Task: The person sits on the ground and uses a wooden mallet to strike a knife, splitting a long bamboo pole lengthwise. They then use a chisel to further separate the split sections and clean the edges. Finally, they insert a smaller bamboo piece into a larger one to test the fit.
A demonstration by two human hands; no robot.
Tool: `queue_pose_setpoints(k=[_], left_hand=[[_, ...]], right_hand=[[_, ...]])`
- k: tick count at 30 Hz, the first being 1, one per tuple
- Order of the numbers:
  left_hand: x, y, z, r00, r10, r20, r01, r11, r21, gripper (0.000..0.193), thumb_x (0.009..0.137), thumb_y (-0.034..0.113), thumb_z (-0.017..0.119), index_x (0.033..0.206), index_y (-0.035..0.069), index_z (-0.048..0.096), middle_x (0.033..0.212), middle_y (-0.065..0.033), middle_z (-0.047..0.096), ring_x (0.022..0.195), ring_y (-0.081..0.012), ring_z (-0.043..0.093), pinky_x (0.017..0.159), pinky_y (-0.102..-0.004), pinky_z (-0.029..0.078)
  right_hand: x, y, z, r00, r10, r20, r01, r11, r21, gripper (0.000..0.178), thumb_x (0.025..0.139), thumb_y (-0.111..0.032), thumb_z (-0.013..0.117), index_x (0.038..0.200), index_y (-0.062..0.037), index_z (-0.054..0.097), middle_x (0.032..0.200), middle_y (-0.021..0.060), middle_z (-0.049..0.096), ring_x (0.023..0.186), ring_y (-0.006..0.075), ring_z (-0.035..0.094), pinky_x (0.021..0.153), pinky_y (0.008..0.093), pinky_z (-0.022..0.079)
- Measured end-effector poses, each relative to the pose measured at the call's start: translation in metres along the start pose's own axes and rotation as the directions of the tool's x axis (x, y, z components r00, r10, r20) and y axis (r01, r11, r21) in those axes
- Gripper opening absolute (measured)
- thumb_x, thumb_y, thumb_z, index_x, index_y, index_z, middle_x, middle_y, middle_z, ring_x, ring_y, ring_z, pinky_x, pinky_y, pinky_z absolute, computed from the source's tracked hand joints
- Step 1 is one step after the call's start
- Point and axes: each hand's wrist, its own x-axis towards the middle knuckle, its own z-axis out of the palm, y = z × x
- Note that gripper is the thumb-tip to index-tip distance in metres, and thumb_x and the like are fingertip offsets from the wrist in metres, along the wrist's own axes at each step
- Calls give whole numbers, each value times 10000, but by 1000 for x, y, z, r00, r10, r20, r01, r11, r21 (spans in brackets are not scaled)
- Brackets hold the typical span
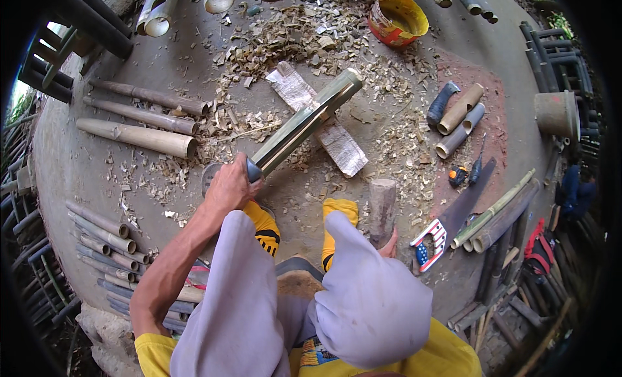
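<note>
My left hand (pixel 230 184) is closed round the near end of a split bamboo piece (pixel 291 138), beside a dark grey end part. The bamboo slants away to the right, with long dark gaps along it. Its far half rests across a pale, rough wooden block (pixel 343 147) on the ground. Mostly hidden behind my right knee, my right hand (pixel 389 245) shows a few fingers against the lower end of a short, thick round wooden club (pixel 382 212), seemingly gripping it. My feet in yellow socks (pixel 340 212) are just below the bamboo.
Wood chips (pixel 285 40) litter the ground. A yellow-red tub (pixel 398 18) stands at the back. On the right lie a handsaw (pixel 453 215), a tape measure (pixel 457 176), a screwdriver (pixel 478 162) and cut tubes (pixel 460 109). Bamboo lengths (pixel 139 136) lie left; a bucket (pixel 556 114) stands far right.
</note>
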Motion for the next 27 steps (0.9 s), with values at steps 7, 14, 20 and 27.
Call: queue_pose_setpoints(k=[7,14,20,27], left_hand=[[3,-6,2,999,31,16,-30,999,-36,416,746,252,693,988,-3,471,780,-257,618,767,-419,625,664,-459,490],[6,-19,6,1000,13,22,-12,999,-40,399,717,232,703,978,2,507,773,-246,619,763,-409,630,656,-443,497],[0,-19,4,998,54,10,-54,997,-55,376,764,225,700,967,0,477,727,-267,622,714,-420,634,630,-471,503],[-3,-14,-1,998,66,20,-65,997,-44,371,761,208,700,960,-4,471,721,-266,617,706,-422,629,625,-472,493]], right_hand=[[65,-78,-4,976,-218,8,218,975,36,867,616,-226,734,1355,-52,315,1113,228,548,1037,386,542,896,448,429],[90,-157,-41,852,-512,107,493,854,165,851,621,-239,736,1325,-1,321,1092,210,548,1014,322,558,885,426,436],[107,-285,-45,493,-868,-65,832,448,326,916,661,-238,728,1388,27,236,1272,212,430,1165,302,467,994,388,371],[111,-360,-32,287,-949,-132,891,214,402,973,660,-204,735,1440,-51,175,1302,232,431,1155,303,502,980,377,412]])
